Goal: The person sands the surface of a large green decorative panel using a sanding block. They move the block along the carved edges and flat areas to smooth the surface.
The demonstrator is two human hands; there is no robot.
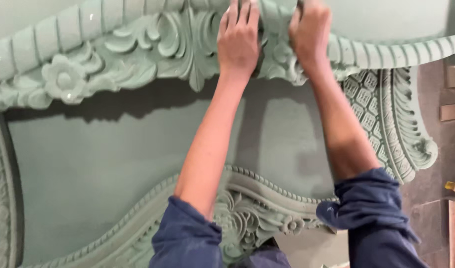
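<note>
On pale-green carved panel (138, 49), leafy scrollwork, flowers

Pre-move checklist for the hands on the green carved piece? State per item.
1. Left hand flat on the carved panel, fingers spread: ok.
2. Right hand on the carving near the ribbed rim: ok.
3. Anything held under the right hand: cannot tell, palm hides it.
4. Both sleeves rolled clear of the carving: ok.
5. Lower carved border free of the arms: cannot tell, arms pass over it.
</note>
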